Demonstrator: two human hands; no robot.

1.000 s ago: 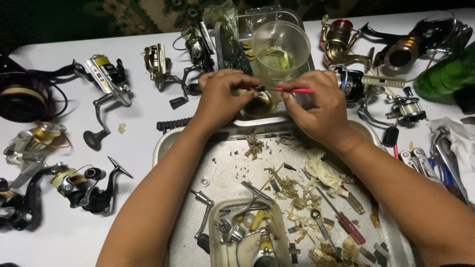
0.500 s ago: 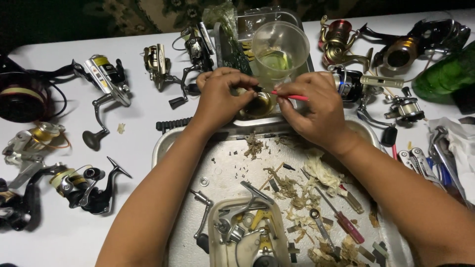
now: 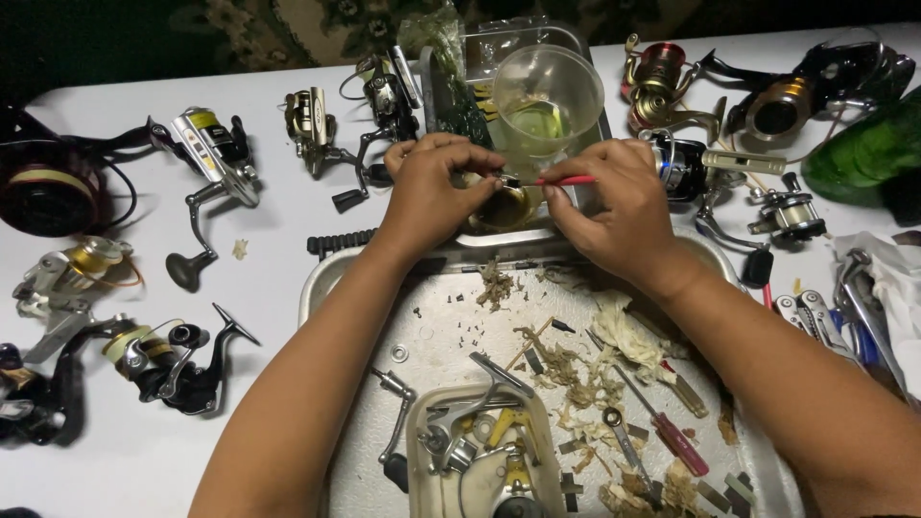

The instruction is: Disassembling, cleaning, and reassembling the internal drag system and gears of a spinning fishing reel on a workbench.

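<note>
While left hand (image 3: 434, 187) pinches small reel part (image 3: 499, 203), right hand (image 3: 614, 203) grip pinches red-handled brush (image 3: 561, 180) on it; cleaning midway, stripped parts wait in tray (image 3: 321, 288) below.

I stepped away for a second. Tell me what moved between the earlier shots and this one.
The right hand drew leftward toward the left hand, carrying the red-handled tool so its tip now meets the small brass-coloured part that the left hand steadies. Nothing was picked up or let go. The plastic cup, the metal tray and the fishing reels stayed put.
</note>
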